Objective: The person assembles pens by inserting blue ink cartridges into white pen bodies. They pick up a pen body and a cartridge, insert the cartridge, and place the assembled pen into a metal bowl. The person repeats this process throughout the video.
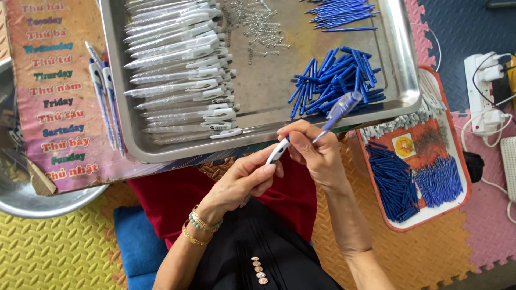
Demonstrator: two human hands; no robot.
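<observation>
Head view showed the left hand and right hand, fingers clenched on either end of a pen, steadying it over the lap just beside the steel tray of blue caps.

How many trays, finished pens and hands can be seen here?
Metal tray: 1
Red-rimmed tray: 1
Finished pens beside the metal tray: about 3
Pen being held: 1
Hands: 2, left hand and right hand
Total: about 8
</observation>
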